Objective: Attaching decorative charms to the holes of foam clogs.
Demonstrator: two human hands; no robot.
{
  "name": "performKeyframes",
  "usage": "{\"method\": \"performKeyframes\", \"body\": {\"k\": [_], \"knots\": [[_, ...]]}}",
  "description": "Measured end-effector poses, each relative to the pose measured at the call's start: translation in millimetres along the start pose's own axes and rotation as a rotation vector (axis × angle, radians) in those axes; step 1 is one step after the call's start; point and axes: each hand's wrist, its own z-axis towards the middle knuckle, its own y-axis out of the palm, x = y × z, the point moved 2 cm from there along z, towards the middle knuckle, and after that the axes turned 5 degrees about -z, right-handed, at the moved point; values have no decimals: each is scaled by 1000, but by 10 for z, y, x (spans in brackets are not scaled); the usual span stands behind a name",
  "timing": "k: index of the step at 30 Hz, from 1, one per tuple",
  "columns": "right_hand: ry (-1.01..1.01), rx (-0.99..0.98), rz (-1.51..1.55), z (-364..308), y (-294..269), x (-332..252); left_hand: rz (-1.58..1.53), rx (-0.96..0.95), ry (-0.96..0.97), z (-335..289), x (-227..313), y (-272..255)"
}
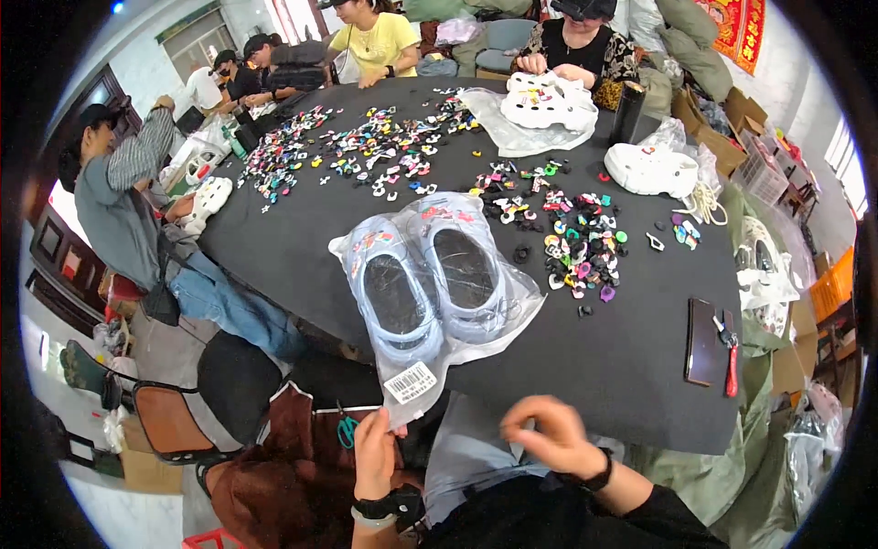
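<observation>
Closest to us are our own two hands: the left hand (375, 457) pinches the lower end of a clear plastic bag (523, 313) between thumb and fingers, while the right hand (551, 435) curls loosely, with nothing to be seen in it, just off the tabletop's near edge. Just beyond our left hand, the thin, glossy, creased bag encloses a pair of pale blue clogs (402, 331), rounded at the toe and trimmed there with small red figures; a flat white label (410, 382) sits between them and our fingers. Whether the pair rests on the matt black table (594, 366) or hangs slightly above it, we cannot tell. Farther ahead of our right hand lies a heap of small, many-coloured charms (581, 242), glossy and irregular. Off to its right, we see a flat, rectangular phone (701, 343) and keys with a red fob (731, 357). Well beyond both hands, a perforated white clog (549, 101) sits above another crinkled plastic bag (494, 128), handled by another person (585, 46). To the left of our left hand, teal-handled scissors (347, 432) show against brown cloth (283, 485).
</observation>
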Motion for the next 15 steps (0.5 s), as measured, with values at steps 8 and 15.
{"method": "performKeyframes", "body": {"k": [8,15], "knots": [[230,-350,110,447,1085,786,140,118,66,-83,98,-82],[136,-287,153,685,1224,718,96,107,57,-112,55,-47]]}}
